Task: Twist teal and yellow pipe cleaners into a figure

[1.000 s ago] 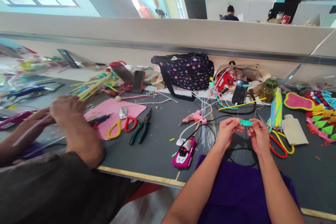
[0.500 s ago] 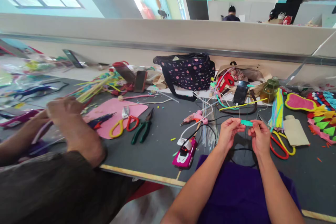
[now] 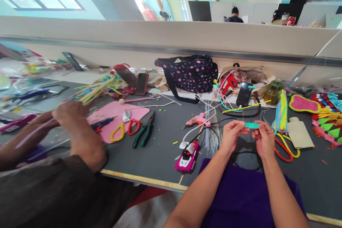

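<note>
A short turquoise piece [image 3: 252, 125], which looks like twisted pipe cleaner, stretches between my two hands above the table. My left hand [image 3: 233, 132] pinches its left end between thumb and fingers. On the other end, the fingertips of my right hand [image 3: 263, 137] are closed too. Thin wires rise near both hands, and another thin stem hangs below the piece. Beside my right hand lie scissors [image 3: 283, 149] with red and yellow handles. A bundle of pastel pipe cleaners [image 3: 282, 114] sits just beyond them.
A pink glue gun [image 3: 200, 119], a magenta power strip [image 3: 187, 160] and clear sticks [image 3: 212, 133] lie left of my hands. Green pliers [image 3: 144, 131] and more scissors [image 3: 125, 126] are farther left, near a co-worker's hand [image 3: 71, 114]. Behind stand a dotted bag [image 3: 191, 74] and a phone [image 3: 244, 95].
My hands keep their pinch on the turquoise piece, almost in the same place. The co-worker's hands at the left have shifted slightly to the right, and a pale purple strip shows there.
</note>
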Demonstrator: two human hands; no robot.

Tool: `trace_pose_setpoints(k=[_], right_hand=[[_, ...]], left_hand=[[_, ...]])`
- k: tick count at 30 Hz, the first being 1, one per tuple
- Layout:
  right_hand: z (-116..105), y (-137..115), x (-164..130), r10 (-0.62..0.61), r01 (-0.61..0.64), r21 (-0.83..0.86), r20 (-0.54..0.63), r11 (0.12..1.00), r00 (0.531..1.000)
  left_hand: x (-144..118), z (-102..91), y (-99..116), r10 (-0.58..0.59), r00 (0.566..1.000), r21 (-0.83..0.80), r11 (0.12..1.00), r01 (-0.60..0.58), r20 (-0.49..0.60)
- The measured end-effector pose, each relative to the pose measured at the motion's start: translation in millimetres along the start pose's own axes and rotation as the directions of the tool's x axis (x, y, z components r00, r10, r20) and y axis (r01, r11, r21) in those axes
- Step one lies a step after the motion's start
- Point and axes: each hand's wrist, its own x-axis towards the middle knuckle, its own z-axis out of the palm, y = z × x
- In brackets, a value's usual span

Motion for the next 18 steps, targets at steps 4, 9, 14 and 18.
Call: trace_pose_setpoints(k=[4,9,14,18], right_hand=[[1.5,-3.0,-3.1,0.018,-0.015,-0.054,0.071,0.998,0.997],[3.6,-2.4,-2.8,0.001,0.005,-0.080,0.065,0.997,0.998],[3.3,0.1,-0.9,-0.036,0.037,-0.092,0.008,0.995,0.999],[3.2,0.9,-1.2,-0.047,0.046,-0.100,-0.012,0.994,0.999]], left_hand=[[0.5,-1.2,1.0,-0.003,1.000,0.000,1.000,0.003,0.008],[0.6,-1.9,2.0,-0.030,0.999,-0.025,0.999,0.030,0.015],[0.2,-0.4,-0.2,-0.069,0.998,-0.072,0.995,0.070,0.005],[0.1,0.0,-1.8,-0.071,0.997,-0.082,0.994,0.072,0.006]])
